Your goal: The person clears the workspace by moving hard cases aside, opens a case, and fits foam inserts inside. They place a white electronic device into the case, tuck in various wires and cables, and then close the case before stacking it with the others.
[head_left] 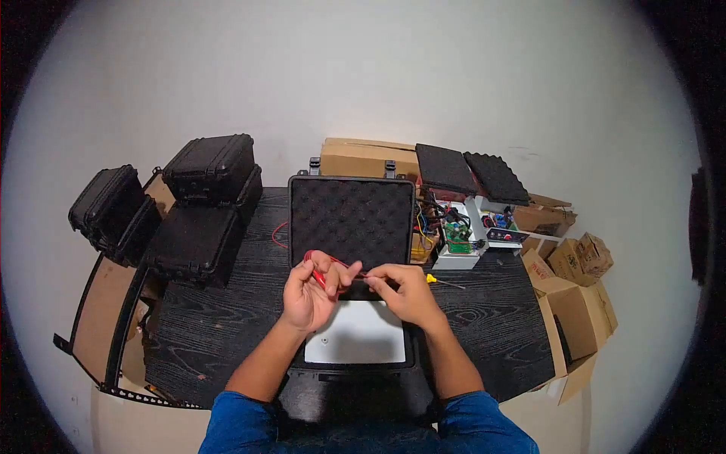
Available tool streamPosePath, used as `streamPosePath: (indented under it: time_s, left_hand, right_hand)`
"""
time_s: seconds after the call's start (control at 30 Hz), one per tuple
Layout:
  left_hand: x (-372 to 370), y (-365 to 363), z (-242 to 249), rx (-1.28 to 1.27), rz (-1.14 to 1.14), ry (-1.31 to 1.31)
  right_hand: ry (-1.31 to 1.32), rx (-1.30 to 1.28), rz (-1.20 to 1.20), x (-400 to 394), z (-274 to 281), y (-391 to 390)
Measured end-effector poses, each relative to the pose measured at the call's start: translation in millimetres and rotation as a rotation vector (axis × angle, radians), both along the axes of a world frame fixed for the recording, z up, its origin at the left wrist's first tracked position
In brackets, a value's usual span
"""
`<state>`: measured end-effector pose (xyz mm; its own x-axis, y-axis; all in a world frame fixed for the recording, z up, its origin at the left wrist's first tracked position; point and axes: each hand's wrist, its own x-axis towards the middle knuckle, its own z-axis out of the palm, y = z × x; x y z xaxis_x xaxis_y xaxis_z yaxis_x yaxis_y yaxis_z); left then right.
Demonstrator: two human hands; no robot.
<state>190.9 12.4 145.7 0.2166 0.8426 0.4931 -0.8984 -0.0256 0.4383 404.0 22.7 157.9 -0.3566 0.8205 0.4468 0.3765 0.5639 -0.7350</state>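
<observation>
My left hand (314,291) is closed around a red-handled tool or wire (319,277), its red part showing between thumb and fingers. My right hand (401,291) pinches the thin dark end of the same item at the middle, fingertips touching those of the left. Both hands hover above an open black hard case (352,219) whose upright lid is lined with egg-crate foam. In the case's base lies a white panel (355,334). A loose red wire (278,236) loops out to the left of the lid.
Several closed black cases (198,212) are stacked at the left on the dark wood-grain table (227,318). Behind the lid stand a cardboard box (367,157), foam pads (469,172) and a white unit with circuit boards (469,231). Open cartons (575,287) sit right. A yellow-handled screwdriver (442,281) lies nearby.
</observation>
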Motion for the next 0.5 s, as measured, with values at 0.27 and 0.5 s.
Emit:
streamPosePath:
  time_s: [0.27, 0.5]
  left_hand:
    - [4.4, 10.0, -2.4, 0.011, 0.47, 0.202]
    - [10.8, -1.2, -3.7, 0.311, 0.6, 0.99]
  right_hand:
    - [0.023, -0.436, 0.381, 21.1, -2.7, 7.3]
    - [0.205, -0.478, 0.484, 17.5, 6.6, -8.9]
